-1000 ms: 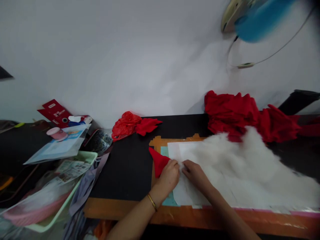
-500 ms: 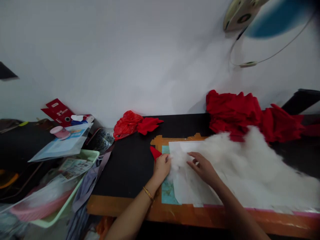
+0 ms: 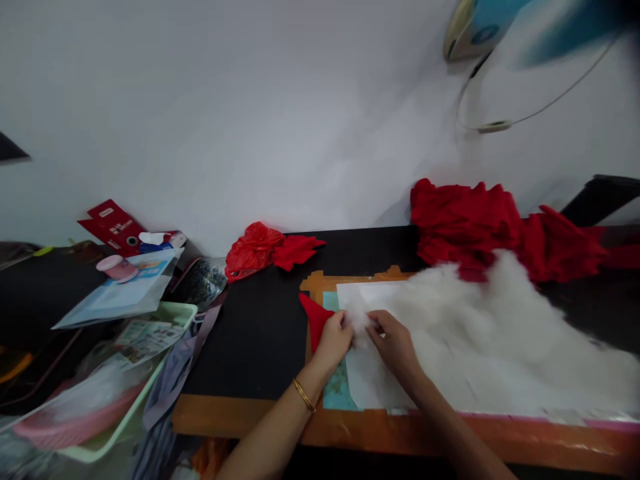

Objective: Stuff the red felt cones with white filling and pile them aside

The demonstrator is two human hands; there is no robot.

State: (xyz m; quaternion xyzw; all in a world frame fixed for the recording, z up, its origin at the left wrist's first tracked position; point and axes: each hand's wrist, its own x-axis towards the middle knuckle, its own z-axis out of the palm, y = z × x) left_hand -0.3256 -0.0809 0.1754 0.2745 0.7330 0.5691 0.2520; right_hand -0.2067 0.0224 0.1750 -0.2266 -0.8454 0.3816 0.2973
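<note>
- Apparently, in the head view, the left hand [image 3: 334, 339] pinches the near edge of a pointed red cloth piece [image 3: 313, 315], which lies at its 10 o'clock; its fingers are narrow, likely to steady the piece, though I cannot tell whether they also grip fibre.
- The right hand [image 3: 396, 343] holds a wispy white fibre tuft [image 3: 357, 321] at its 10 o'clock, thumb and finger closed on it; the tuft bridges both hands, perhaps so that each can control it.
- From the right hand, a fluffy white fibre pile [image 3: 465, 327] spreads toward 3 o'clock on a white paper sheet [image 3: 363, 387], probably for easy reach.
- Beyond, at 1 to 2 o'clock, heaped dark-red cloth [image 3: 460, 217] sits at the black table's [image 3: 250, 353] back, seemingly out of the way.
</note>
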